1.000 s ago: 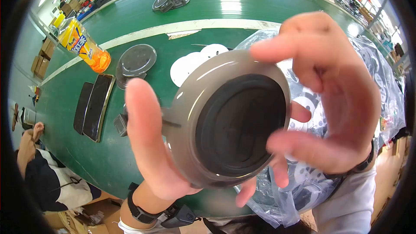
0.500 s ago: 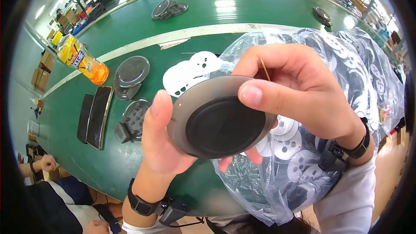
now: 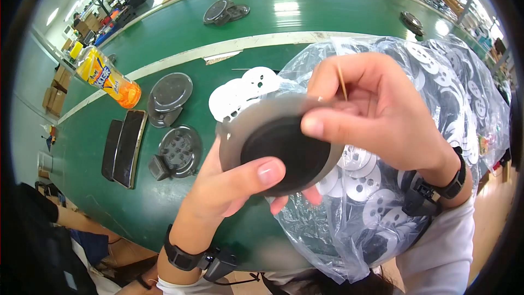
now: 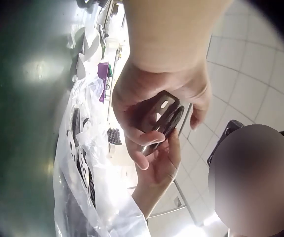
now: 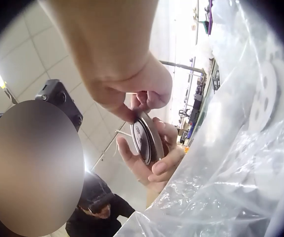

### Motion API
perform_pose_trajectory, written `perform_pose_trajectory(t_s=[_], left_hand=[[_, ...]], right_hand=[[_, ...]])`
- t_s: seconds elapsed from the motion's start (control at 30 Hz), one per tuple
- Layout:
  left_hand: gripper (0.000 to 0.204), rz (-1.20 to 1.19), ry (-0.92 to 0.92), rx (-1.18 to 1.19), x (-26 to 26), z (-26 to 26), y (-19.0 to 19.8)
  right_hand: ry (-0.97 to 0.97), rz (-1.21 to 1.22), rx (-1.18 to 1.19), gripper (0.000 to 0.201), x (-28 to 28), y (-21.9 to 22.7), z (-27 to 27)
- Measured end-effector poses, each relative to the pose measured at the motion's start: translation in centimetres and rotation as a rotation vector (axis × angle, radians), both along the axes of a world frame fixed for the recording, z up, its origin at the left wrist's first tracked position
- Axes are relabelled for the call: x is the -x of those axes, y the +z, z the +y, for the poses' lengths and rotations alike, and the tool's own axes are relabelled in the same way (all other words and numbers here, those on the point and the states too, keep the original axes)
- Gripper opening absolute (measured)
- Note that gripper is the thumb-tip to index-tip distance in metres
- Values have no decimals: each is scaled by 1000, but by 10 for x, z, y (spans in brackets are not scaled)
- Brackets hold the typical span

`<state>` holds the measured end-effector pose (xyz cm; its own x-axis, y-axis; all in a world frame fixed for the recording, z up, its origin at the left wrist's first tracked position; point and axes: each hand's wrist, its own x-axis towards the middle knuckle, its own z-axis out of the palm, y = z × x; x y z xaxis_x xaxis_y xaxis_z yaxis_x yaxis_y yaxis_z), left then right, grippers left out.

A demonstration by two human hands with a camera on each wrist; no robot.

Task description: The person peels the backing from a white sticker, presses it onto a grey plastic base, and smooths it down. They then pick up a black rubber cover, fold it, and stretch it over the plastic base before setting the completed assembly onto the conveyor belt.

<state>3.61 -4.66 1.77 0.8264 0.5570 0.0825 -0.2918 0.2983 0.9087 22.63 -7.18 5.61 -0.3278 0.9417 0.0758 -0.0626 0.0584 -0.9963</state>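
A round, smoky translucent plastic piece with a dark round centre is held up over the table, slightly blurred. My left hand grips it from the lower left, thumb across its face, other fingers behind. My right hand has its thumb on the upper right rim and its fingers curled, a thin wooden stick standing up among them. The right wrist view shows the piece edge-on between both hands. Whether the stick touches it is hidden.
A clear plastic bag with white perforated discs covers the table's right side. Loose white discs lie behind the hands. To the left are two smoky round parts, two phones and a drink bottle. Another person sits lower left.
My right hand came in from the upper right onto the piece's rim, and the stick came into sight. The piece came lower, and my left thumb moved from its edge onto its face.
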Motion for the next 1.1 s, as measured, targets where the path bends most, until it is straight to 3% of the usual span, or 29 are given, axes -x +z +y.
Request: perform_pose_trajectory(t_s=[0.03,0.1,0.37,0.6,0.67,0.73,0.8,0.83,0.9,0.93,1.03,1.1], left_hand=[[58,1,116,13,-1,-2,2],[39,-25,284,68,-1,0,3],[46,73,369,-46,-2,0,7],[47,23,344,-15,3,8,2],[43,128,499,-69,4,12,-6],[35,159,781,-196,8,21,-14],[27,224,952,-281,16,31,-14],[24,219,1001,-312,19,34,-14],[20,265,1086,-413,26,41,-17],[19,296,1131,-473,30,45,-19],[21,412,1181,-551,44,55,-16],[30,702,1286,-802,56,62,-18]], right_hand=[[-39,111,-16,7,1,-2,2],[-98,-2,-182,12,-8,-4,11],[-68,63,-28,18,-11,-15,22],[28,-131,-61,19,-14,-21,34],[-35,-56,81,17,-24,-20,47],[-188,53,126,21,-41,-24,71],[-371,229,142,24,-59,-24,102],[-381,223,136,24,-66,-22,114],[-555,163,344,24,-71,-17,126],[-559,162,338,24,-70,-17,123],[-248,167,284,22,-51,-18,100],[-154,47,183,22,-39,-16,81]])
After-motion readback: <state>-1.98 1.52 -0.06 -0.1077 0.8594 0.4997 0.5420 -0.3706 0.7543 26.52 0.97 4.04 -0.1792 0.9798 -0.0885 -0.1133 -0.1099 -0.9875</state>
